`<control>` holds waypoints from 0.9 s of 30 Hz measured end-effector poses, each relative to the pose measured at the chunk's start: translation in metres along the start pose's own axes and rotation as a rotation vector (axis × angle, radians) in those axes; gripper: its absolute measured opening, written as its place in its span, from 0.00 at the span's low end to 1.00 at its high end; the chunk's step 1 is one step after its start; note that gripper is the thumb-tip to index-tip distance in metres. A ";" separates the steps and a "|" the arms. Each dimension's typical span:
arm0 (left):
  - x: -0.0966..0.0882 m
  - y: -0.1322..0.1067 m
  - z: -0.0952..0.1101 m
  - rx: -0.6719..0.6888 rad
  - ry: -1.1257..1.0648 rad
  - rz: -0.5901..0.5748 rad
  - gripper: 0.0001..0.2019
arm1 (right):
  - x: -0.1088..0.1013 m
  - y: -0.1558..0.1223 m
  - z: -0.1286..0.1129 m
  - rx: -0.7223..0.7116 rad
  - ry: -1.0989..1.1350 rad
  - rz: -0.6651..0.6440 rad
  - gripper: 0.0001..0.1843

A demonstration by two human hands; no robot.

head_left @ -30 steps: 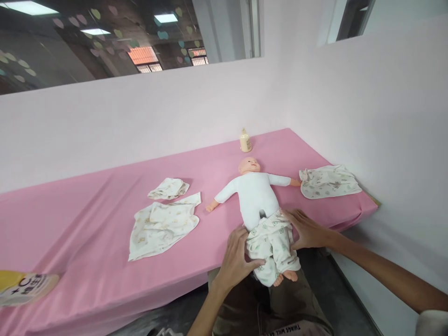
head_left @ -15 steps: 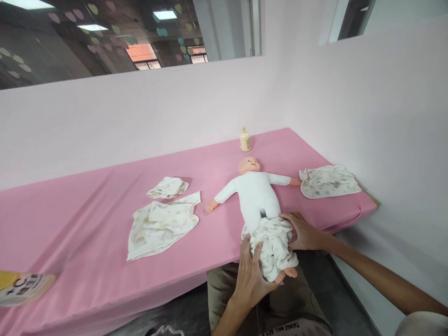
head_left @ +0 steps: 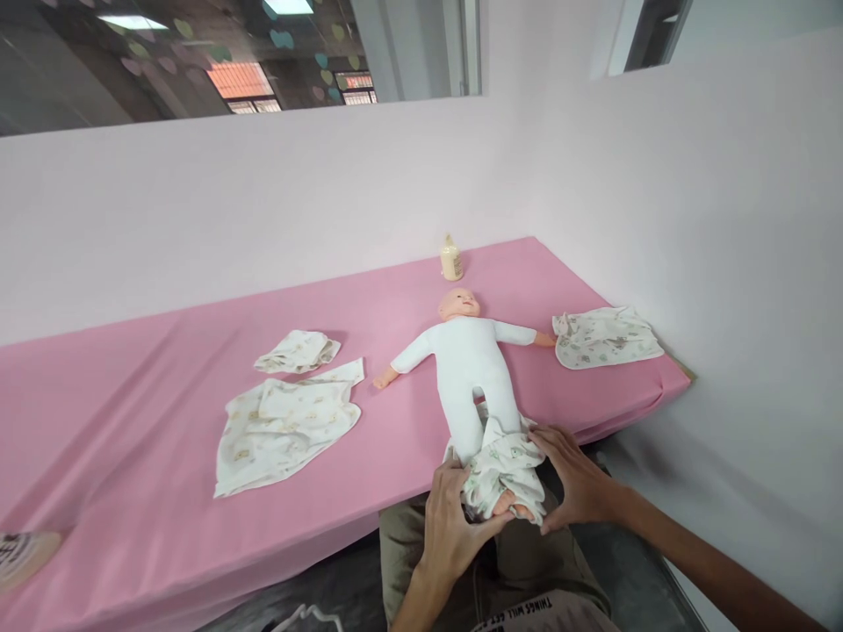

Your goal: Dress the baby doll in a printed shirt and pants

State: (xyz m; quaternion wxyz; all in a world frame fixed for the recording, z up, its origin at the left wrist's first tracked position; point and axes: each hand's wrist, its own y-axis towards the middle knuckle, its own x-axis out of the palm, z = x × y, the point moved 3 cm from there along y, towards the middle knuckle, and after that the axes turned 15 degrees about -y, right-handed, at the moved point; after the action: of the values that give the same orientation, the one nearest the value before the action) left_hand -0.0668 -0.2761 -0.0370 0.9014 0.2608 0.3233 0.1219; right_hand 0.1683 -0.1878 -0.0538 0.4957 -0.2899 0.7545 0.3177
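Observation:
A baby doll [head_left: 471,355] in a white bodysuit lies face up on the pink-covered table, arms spread, legs towards me. Patterned baby pants [head_left: 504,461] are bunched round its lower legs, and the feet poke out at the near end. My left hand [head_left: 451,518] grips the pants at their left side, its thumb by the feet. On the right side my right hand [head_left: 576,483] holds the waist edge of the pants with its fingertips, thumb lower down. Some fingertips are hidden by the cloth.
A patterned baby shirt [head_left: 286,430] and a folded cloth [head_left: 299,351] lie left on the pink cover [head_left: 145,421]. Another patterned garment [head_left: 606,338] lies by the right wall. A cream pump bottle [head_left: 451,261] stands beyond the doll's head. A pack [head_left: 26,557] is at the left edge.
Both hands have pulled the pants down towards me, from the doll's thighs to its lower legs. More of the white legs shows. The view has shifted slightly.

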 end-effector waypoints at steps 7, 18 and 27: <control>-0.002 -0.006 0.002 -0.073 0.023 0.034 0.24 | 0.018 -0.001 -0.038 0.147 0.125 0.410 0.41; -0.005 -0.018 0.025 -0.842 -0.267 0.010 0.19 | 0.001 -0.007 -0.071 0.647 0.810 0.143 0.23; -0.010 -0.013 0.029 -0.831 -0.527 -0.065 0.14 | -0.005 -0.011 -0.072 0.635 0.889 0.046 0.22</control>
State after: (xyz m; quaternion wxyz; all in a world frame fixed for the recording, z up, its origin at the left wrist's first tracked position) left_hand -0.0553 -0.3019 -0.0201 0.9837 -0.1093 0.0161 0.1422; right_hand 0.1374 -0.2496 -0.0289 0.1851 -0.2160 0.9563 -0.0681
